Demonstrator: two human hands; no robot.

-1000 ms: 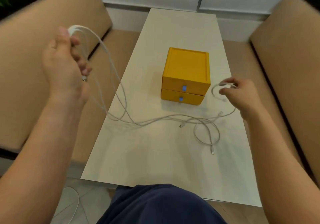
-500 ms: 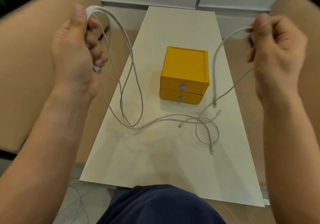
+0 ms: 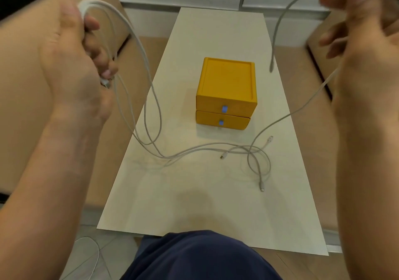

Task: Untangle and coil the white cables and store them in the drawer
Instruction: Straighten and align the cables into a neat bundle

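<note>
In the head view, looped strands of the white cables [image 3: 194, 151] are gripped in the curled fingers of the left hand [image 3: 71, 63], which is raised left of the tabletop [image 3: 194, 204]. Another strand is pinched in the blurred right hand [image 3: 364, 48], held high, with one plug end dangling. The remaining tangle is spread on the tabletop near the yellow drawer unit [image 3: 226, 89], whose two drawers are closed

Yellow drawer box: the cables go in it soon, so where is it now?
In the head view, the yellow drawer box stands near the middle of the table, drawers shut, just beyond the tangled white cables.
</note>
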